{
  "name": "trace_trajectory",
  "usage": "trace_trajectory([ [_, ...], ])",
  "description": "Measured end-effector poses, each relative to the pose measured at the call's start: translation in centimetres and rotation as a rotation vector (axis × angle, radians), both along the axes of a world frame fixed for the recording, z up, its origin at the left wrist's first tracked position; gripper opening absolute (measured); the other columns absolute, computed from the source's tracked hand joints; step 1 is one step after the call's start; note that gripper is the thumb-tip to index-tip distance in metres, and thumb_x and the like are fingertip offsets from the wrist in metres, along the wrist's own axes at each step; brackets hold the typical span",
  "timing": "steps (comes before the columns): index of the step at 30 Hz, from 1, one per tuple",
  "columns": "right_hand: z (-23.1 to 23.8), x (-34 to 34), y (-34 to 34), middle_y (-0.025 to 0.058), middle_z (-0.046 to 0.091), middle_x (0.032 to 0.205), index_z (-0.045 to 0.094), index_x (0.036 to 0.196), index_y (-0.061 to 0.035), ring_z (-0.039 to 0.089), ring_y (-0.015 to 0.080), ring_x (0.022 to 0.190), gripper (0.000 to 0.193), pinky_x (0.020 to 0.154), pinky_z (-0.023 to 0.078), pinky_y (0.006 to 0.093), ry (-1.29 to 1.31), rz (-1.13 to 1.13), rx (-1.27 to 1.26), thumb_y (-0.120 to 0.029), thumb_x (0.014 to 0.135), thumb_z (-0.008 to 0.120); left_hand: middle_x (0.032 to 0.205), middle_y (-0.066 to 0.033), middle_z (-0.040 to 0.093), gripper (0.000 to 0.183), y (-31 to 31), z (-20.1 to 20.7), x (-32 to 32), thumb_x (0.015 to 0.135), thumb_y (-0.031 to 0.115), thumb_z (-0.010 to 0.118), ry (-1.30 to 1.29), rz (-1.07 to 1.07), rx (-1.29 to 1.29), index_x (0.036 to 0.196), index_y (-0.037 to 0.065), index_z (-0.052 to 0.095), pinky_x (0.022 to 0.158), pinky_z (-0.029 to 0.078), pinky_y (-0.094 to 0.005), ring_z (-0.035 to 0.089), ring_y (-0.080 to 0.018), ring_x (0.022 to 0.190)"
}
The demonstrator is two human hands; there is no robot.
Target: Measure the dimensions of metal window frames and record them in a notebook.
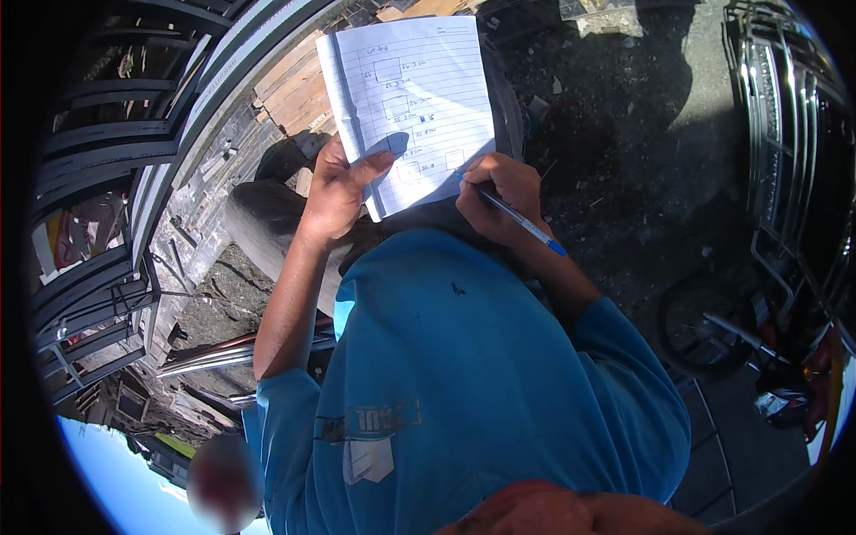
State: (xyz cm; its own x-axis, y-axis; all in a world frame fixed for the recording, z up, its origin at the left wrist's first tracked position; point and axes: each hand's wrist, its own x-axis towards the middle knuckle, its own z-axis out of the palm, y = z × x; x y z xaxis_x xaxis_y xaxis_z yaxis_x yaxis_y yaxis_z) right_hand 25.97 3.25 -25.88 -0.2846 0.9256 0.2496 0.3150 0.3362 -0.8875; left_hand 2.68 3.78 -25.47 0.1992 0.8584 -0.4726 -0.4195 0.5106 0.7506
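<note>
A lined notebook (446, 80) rests over my lap, its page bearing several small hand-drawn rectangles with written measurements beside them. My left hand (341, 183) grips the notebook's lower left edge, thumb on top of the page and the other fingers underneath. In my right hand (504, 192) is a pen (526, 225) with a white barrel and blue end. The pen's writing end is at the page's lower right, close to a small drawn rectangle; whether the tip touches the paper I cannot tell. Part of the page lies in shadow.
Metal frames (107, 147) stand in rows on the left, near wooden boards (294, 94). Long metal bars (214, 357) lie by my left elbow. A wheel (704, 325) and shiny metal tubing (789, 116) are on the right. Another person's blurred head (225, 484) shows at the lower left.
</note>
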Motion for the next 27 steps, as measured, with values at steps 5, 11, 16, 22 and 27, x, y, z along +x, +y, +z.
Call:
trace_trajectory([
  [5,0.0,0.0,-0.1,0.0095,0.063,0.071,0.055,0.079,-0.0027,0.065,0.0147,0.06,0.014,0.054,0.05,0.0243,0.028,-0.033,-0.037,0.004,0.071,0.065,0.11,-0.0113,0.065,0.035,0.0,-0.1,0.0,0.085,-0.003,0.062,-0.016,0.002,0.007,0.119,0.002,0.056,0.092,0.049,-0.0348,0.062,-0.0179,0.102],
  [11,0.2,0.0,0.2,0.0093,0.063,0.071,0.055,0.078,-0.0024,0.064,0.0143,0.059,0.014,0.054,0.05,0.0243,0.021,-0.016,-0.016,0.004,0.07,0.065,0.111,-0.0113,0.065,0.035,0.1,0.2,0.0,0.085,-0.003,0.062,0.006,0.006,-0.01,0.12,0.002,0.056,0.092,0.049,-0.0344,0.062,-0.018,0.101],
  [16,-0.1,0.4,0.1,0.0091,0.063,0.071,0.055,0.077,-0.0021,0.063,0.0125,0.059,0.013,0.053,0.049,0.0231,0.047,0.003,-0.051,0.005,0.071,0.064,0.11,-0.0115,0.066,0.034,0.2,0.2,0.2,0.086,-0.003,0.061,0.007,0.016,-0.004,0.119,0.002,0.056,0.09,0.05,-0.0339,0.063,-0.0183,0.1],
  [22,0.4,0.5,-0.2,0.0096,0.063,0.073,0.055,0.076,-0.0017,0.058,0.0073,0.058,0.012,0.052,0.045,0.0202,0.107,-0.066,-0.091,0.007,0.073,0.062,0.108,-0.0111,0.067,0.031,0.0,-0.1,0.1,0.086,-0.003,0.061,-0.004,0.016,-0.006,0.117,0.001,0.057,0.089,0.05,-0.0339,0.063,-0.0181,0.099],
  [27,0.9,0.4,-0.1,0.0099,0.063,0.074,0.055,0.077,-0.0017,0.058,0.0075,0.058,0.012,0.052,0.045,0.0205,0.102,-0.061,-0.093,0.006,0.073,0.063,0.107,-0.011,0.067,0.031,0.0,-0.1,0.0,0.086,-0.003,0.061,0.01,0.011,-0.01,0.117,0.002,0.058,0.088,0.051,-0.0335,0.064,-0.0178,0.098],
])
